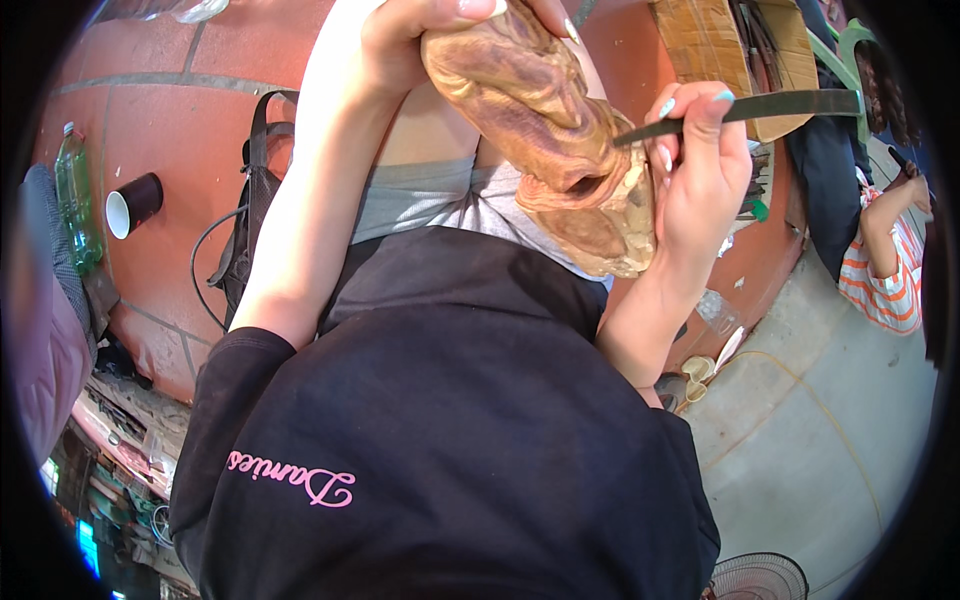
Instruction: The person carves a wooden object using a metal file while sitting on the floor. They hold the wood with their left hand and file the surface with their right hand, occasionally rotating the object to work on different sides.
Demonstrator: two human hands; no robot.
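Note:
A brown wood carving (515, 90) with deep wavy folds and a paler, rough lower end leans above my lap. My left hand (405, 40) is closed around its upper end, at the top edge of the view. In my right hand (705, 170) is a slim, dark, flat file (790, 105). Its narrow tip touches the carving's side, just above a dark hollow. Fingers and thumb pinch the file near that tip, while its wide end points out to the right. The heel of my right hand is close to the carving's pale lower part.
To the left, a dark cup (135, 205) lies on its side by a green plastic bottle (78, 200) and a black bag (250, 200). A cardboard box (715, 45) with tools is at the upper right. Another person's hand (905, 195) shows far right. A fan (760, 577) stands lower right.

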